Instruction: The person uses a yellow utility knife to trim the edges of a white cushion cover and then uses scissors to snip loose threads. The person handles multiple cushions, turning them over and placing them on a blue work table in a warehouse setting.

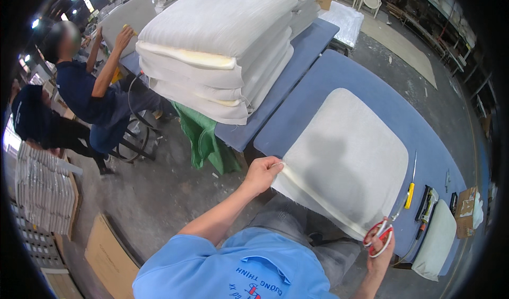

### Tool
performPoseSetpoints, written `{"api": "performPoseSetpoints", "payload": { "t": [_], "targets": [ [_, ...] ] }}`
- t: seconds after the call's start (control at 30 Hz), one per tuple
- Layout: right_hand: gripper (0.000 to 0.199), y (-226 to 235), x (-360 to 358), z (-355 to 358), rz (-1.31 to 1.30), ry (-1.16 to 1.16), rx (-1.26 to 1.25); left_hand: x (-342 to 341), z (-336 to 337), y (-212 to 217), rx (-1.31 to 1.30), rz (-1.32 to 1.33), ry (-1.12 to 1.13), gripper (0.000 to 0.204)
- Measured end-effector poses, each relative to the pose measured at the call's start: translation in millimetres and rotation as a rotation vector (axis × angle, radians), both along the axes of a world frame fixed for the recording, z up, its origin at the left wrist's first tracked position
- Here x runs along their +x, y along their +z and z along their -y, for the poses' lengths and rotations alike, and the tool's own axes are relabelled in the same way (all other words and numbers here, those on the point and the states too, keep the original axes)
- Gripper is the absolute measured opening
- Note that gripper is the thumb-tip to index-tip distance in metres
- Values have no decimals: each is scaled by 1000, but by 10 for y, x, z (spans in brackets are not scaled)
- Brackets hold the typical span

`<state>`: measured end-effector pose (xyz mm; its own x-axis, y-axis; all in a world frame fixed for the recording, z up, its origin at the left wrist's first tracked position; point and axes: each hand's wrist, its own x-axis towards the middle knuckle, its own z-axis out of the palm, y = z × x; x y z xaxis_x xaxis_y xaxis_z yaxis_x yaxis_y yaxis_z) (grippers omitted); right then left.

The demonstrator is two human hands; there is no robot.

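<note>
A white fabric-covered seat cushion [347, 145] lies on the blue tabletop in front of me, with a strip of fabric and a pale foam edge along its near side. At the cushion's near left corner, my left hand [260, 176] is closed in a pinch on the fabric edge. My right hand [379, 249], by the near right corner, grips scissors [386, 228] with red and white handles. Their blades point away from me over the table, beside the cushion.
A tall stack of similar cushions [212, 23] stands on the adjoining blue table [249, 132]. On the right lie a yellow-handled screwdriver [410, 194], a black stapler-like tool [425, 206], a smaller cushion [437, 240] and a cardboard box [466, 212]. Two people [87, 89] are at the left.
</note>
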<state>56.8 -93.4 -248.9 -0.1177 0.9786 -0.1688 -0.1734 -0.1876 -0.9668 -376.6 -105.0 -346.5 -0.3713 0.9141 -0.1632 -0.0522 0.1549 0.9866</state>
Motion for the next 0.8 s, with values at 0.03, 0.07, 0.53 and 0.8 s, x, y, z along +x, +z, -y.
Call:
{"api": "performPoseSetpoints", "payload": {
  "t": [0.03,0.07,0.53,0.8],
  "targets": [
    [81,-25,-120,45,-8,31,-16,8,32,69,-4,-8,-42,20],
    [82,-1,-293,59,13,78,-38,2,78,69,-9,-18,-70,21],
    [67,-300,-1295,113,140,685,-219,55,349,290,150,-515,231,19],
    [54,-152,-1662,-14,191,760,-264,58,219,134,11,-414,128,14]
  ]
}}
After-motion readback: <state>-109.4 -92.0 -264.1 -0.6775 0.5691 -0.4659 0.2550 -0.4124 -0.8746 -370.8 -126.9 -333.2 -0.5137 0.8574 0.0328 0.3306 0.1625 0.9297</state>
